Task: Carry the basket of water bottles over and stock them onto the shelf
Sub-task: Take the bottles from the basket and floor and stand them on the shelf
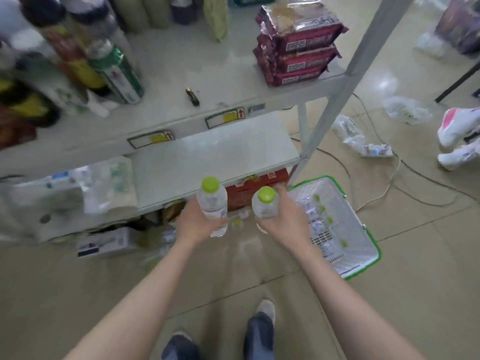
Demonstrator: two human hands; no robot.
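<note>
My left hand (195,222) grips a clear water bottle (212,203) with a lime-green cap, held upright. My right hand (287,219) grips a second green-capped water bottle (265,203), also upright. Both bottles hover in front of the edge of the white middle shelf (213,157), whose right half is bare. The white basket with a green rim (363,229) sits on the floor to the right of my right hand, with several more green-capped bottles (320,224) lying inside it.
The upper shelf (181,61) carries tall bottles at the left and stacked red snack packs (298,48) at the right. Plastic-wrapped goods (104,185) fill the middle shelf's left. A red box (255,188) sits below. Cables, plastic bags and a power strip (375,149) litter the floor.
</note>
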